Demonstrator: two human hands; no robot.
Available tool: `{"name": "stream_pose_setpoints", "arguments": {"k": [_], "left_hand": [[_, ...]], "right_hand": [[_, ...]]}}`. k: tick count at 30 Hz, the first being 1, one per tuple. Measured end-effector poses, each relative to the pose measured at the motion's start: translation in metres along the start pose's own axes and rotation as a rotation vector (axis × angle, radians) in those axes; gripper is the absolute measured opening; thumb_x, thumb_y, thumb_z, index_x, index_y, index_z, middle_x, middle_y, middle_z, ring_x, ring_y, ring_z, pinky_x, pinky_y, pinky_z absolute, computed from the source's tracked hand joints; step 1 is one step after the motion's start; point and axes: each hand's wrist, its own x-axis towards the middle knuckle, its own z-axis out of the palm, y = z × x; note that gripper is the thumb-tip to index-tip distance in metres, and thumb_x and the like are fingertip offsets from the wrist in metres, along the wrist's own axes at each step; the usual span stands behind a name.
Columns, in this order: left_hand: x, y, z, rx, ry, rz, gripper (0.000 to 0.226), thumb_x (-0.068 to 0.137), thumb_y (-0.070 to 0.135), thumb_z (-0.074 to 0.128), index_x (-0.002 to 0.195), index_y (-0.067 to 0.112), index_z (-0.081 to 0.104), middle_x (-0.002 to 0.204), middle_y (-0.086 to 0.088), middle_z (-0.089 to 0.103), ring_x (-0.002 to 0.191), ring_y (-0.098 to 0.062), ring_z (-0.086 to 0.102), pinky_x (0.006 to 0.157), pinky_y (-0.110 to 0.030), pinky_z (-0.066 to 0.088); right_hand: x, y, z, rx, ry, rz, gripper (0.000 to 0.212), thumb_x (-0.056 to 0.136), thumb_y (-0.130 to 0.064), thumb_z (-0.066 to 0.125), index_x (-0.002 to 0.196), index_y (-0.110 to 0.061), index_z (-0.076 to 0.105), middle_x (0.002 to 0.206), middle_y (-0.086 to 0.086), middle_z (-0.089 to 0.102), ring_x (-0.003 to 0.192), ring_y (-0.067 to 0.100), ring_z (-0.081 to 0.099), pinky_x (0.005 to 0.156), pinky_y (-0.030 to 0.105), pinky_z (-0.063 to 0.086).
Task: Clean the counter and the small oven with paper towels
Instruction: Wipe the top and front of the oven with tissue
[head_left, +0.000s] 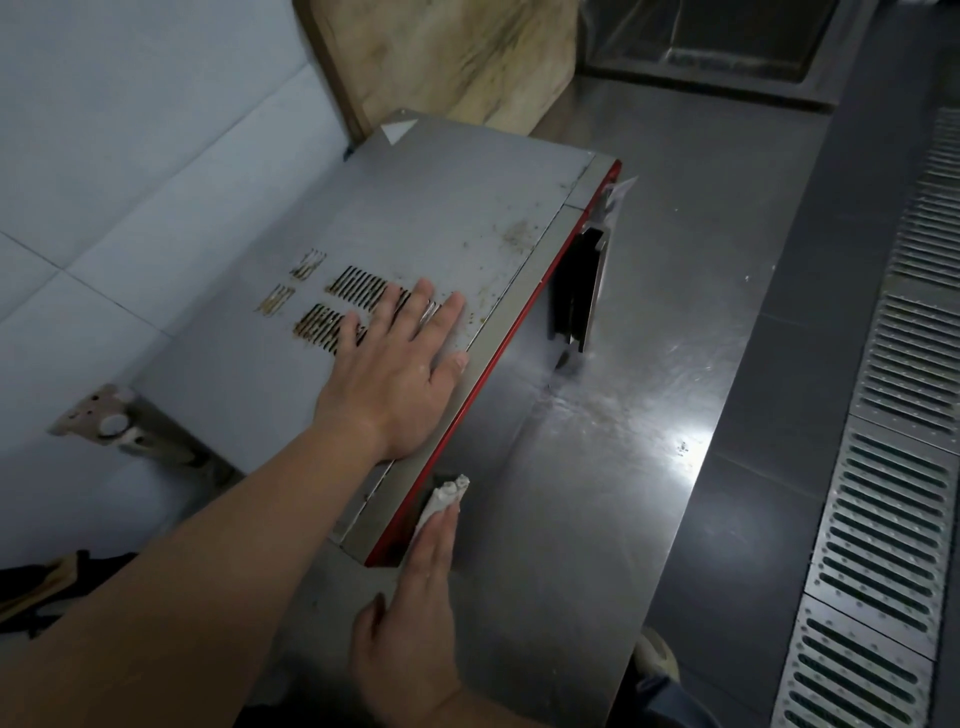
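Note:
A small grey oven (441, 208) with a red front edge stands on the steel counter (649, 322). Its top has rusty vent slots and brown stains. My left hand (400, 369) rests flat on the oven's top, fingers spread over the vents. My right hand (415, 618) presses a folded white paper towel (441, 499) with straight fingers against the oven's front face near its lower left corner. The oven's black door handle (576, 291) sticks out toward the counter.
A wooden board (457, 57) leans against the wall behind the oven. A sink (727, 47) lies at the back right. A metal floor drain grate (893, 467) runs along the right. A bracket (109, 421) is on the tiled wall at left.

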Motion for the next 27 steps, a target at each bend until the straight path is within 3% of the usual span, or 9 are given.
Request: {"name": "stream_pose_setpoints", "arguments": {"k": [3,8,10,13,15,19,22,25,27], "left_hand": [[0.0,0.0,0.0,0.014,-0.012,-0.005,0.064,0.095,0.06,0.002,0.156,0.045,-0.009,0.166,0.012,-0.015,0.153,-0.014,-0.017,0.123,-0.054,-0.003],[0.0,0.002,-0.003,0.01,-0.032,-0.011,0.065,0.092,0.062,-0.002,0.155,0.047,-0.011,0.165,0.014,-0.018,0.151,-0.012,-0.021,0.123,-0.053,-0.004],[0.0,0.002,-0.003,0.01,-0.029,-0.019,0.066,0.092,0.062,-0.002,0.155,0.047,-0.01,0.165,0.014,-0.017,0.151,-0.011,-0.021,0.124,-0.052,-0.004],[0.001,0.004,-0.005,0.017,-0.034,-0.03,0.067,0.09,0.063,-0.004,0.155,0.048,-0.01,0.165,0.016,-0.017,0.15,-0.009,-0.022,0.124,-0.05,-0.005],[0.0,0.004,-0.005,0.026,-0.044,-0.04,0.067,0.089,0.063,-0.004,0.154,0.049,-0.011,0.165,0.017,-0.018,0.15,-0.007,-0.023,0.124,-0.049,-0.005],[-0.001,0.005,-0.007,0.001,-0.045,-0.039,0.067,0.09,0.063,0.0,0.155,0.049,-0.005,0.165,0.018,-0.016,0.15,-0.006,-0.022,0.124,-0.047,-0.004],[0.001,0.005,-0.007,0.013,-0.044,-0.039,0.066,0.091,0.064,0.001,0.155,0.05,-0.005,0.165,0.017,-0.015,0.15,-0.005,-0.022,0.124,-0.045,-0.005],[0.001,0.003,-0.008,0.011,-0.053,-0.039,0.064,0.091,0.065,0.001,0.153,0.052,-0.004,0.165,0.018,-0.014,0.149,-0.004,-0.022,0.124,-0.044,-0.005],[0.001,0.003,-0.008,0.005,-0.054,-0.047,0.064,0.091,0.065,0.002,0.154,0.052,-0.003,0.165,0.018,-0.013,0.149,-0.004,-0.022,0.124,-0.043,-0.006]], "right_hand": [[0.017,0.024,-0.014,-0.081,-0.114,0.036,0.115,0.074,0.005,0.046,0.145,-0.034,-0.035,0.158,-0.003,-0.033,0.15,0.012,-0.015,0.118,0.035,0.025],[0.037,0.032,-0.052,-0.071,-0.335,0.146,0.105,0.078,0.004,0.045,0.144,-0.021,-0.033,0.153,-0.013,-0.041,0.132,-0.019,-0.014,0.097,-0.005,0.019],[0.043,0.038,-0.069,0.023,-0.395,0.128,0.106,0.077,0.004,0.047,0.147,-0.021,-0.028,0.157,-0.01,-0.034,0.135,-0.02,-0.02,0.097,-0.007,0.012],[0.057,0.036,-0.081,0.324,-0.372,0.257,0.1,0.083,0.002,0.052,0.149,-0.032,-0.016,0.16,-0.019,-0.011,0.143,-0.014,-0.005,0.112,0.005,0.013],[0.072,0.023,-0.077,0.545,-0.258,0.48,0.098,0.079,-0.014,0.057,0.148,-0.046,-0.006,0.162,-0.018,0.003,0.149,0.003,0.012,0.12,0.025,0.022],[0.122,-0.017,-0.079,0.818,-0.071,0.795,0.095,0.07,-0.034,0.055,0.151,-0.052,0.008,0.138,-0.007,0.05,0.121,0.018,0.055,0.108,0.045,0.043],[0.171,-0.048,-0.101,0.916,0.048,0.772,0.088,0.072,-0.04,0.053,0.151,-0.046,0.016,0.137,-0.004,0.053,0.12,0.017,0.056,0.108,0.045,0.043],[0.214,-0.065,-0.12,0.884,0.173,0.63,0.042,0.082,-0.031,0.045,0.123,-0.022,0.049,0.116,0.005,0.065,0.102,0.022,0.064,0.096,0.051,0.051],[0.232,-0.068,-0.128,0.847,0.232,0.571,0.032,0.09,-0.033,0.039,0.116,-0.025,0.055,0.112,0.002,0.066,0.099,0.02,0.064,0.096,0.05,0.051]]}}
